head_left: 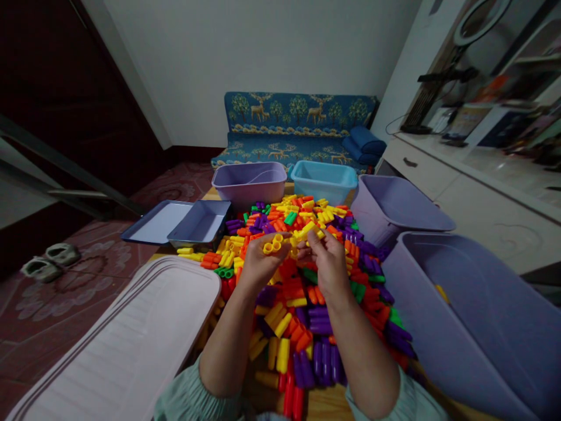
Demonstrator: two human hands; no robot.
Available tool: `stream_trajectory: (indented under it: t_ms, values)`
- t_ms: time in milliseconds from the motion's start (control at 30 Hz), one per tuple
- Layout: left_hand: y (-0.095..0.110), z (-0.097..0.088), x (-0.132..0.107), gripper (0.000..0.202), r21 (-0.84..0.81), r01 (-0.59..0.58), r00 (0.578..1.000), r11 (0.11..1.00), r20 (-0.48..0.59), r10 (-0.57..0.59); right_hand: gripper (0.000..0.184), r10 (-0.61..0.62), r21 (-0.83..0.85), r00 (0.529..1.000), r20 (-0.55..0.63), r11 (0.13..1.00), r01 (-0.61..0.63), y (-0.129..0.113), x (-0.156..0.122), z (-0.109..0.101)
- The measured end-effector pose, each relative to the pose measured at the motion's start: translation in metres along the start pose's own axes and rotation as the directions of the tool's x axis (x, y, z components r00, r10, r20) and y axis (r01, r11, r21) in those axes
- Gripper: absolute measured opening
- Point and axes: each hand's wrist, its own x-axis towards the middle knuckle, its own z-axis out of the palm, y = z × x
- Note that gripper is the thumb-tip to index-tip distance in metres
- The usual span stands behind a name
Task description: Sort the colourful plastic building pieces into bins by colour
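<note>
1. Yellow plastic tubes sat in the left hand, its fingers curled around them and their round, hollow ends facing the wearer.
2. The right hand gripped a yellow piece with the thumb pressed on top; how many units it held could not be told.
3. Both hands were close together above the middle of a loose heap of coloured tubes, which covered much of the wooden tabletop. Whether the two held lots touched was too small to tell.
4. A light grip looked best here, with the fingertips clear of the hollow ends so that their direction could be read at a glance.
5. Steadying the left hand while the right did the finer turning seemed sound, and level wrists would have kept the pieces lined up.
6. Staying low over the heap also seemed wise, though a dropped yellow one might have been hard to pick out among its like.
7. Beyond the heap stood a lavender bin and a light blue bin; a metal tin lay open to the left.
</note>
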Motion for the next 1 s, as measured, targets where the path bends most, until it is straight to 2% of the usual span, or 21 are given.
stream_trajectory:
  t_ms: [100,233,300,400,533,600,667,767,800,900,1000]
  values:
    - [-0.004,-0.001,0.003,0.032,-0.045,0.028,0.998,0.999,-0.060,-0.031,0.036,0.011,-0.033,0.999,-0.045,0.999,-0.013,0.002,0.006,-0.008]
    - [-0.007,-0.003,0.005,0.034,-0.016,0.034,0.996,0.999,-0.085,-0.035,0.036,0.037,-0.289,0.999,0.029,0.957,-0.027,0.007,0.010,-0.016]
    - [-0.006,-0.002,0.005,0.034,0.042,-0.004,0.996,0.999,-0.091,0.008,0.034,-0.001,-0.422,1.000,0.030,0.906,0.013,0.010,0.011,-0.017]
    - [-0.004,-0.002,0.003,0.036,0.116,-0.102,0.988,0.988,-0.107,0.114,0.028,-0.118,-0.556,0.992,0.039,0.823,0.120,0.015,0.012,-0.019]
    - [-0.002,-0.001,0.003,0.034,0.186,-0.084,0.991,0.979,-0.084,0.101,0.022,-0.177,-0.586,0.980,0.087,0.786,0.194,0.019,0.013,-0.019]
    - [0.001,-0.002,0.006,0.035,0.272,-0.094,0.994,0.958,-0.025,0.105,0.024,-0.173,-0.574,0.981,0.092,0.795,0.194,0.020,0.013,-0.018]
    - [0.009,-0.003,0.010,0.041,0.373,-0.152,0.987,0.915,0.108,0.120,0.025,-0.161,-0.557,0.981,0.105,0.808,0.192,0.020,0.013,-0.017]
    - [0.028,-0.004,0.018,0.050,0.451,-0.272,0.932,0.850,0.345,0.115,0.026,-0.147,-0.529,0.983,0.110,0.828,0.183,0.021,0.014,-0.018]
    - [0.035,-0.003,0.021,0.051,0.454,-0.296,0.913,0.841,0.393,0.109,0.026,-0.142,-0.516,0.985,0.099,0.839,0.172,0.022,0.015,-0.019]
    - [0.050,0.001,0.032,0.044,0.424,-0.298,0.894,0.855,0.437,0.095,0.026,-0.114,-0.444,0.993,0.034,0.888,0.118,0.023,0.017,-0.023]
    - [0.053,0.007,0.045,0.029,0.386,-0.261,0.896,0.885,0.438,0.073,0.030,-0.043,-0.316,0.999,-0.022,0.948,0.034,0.021,0.016,-0.028]
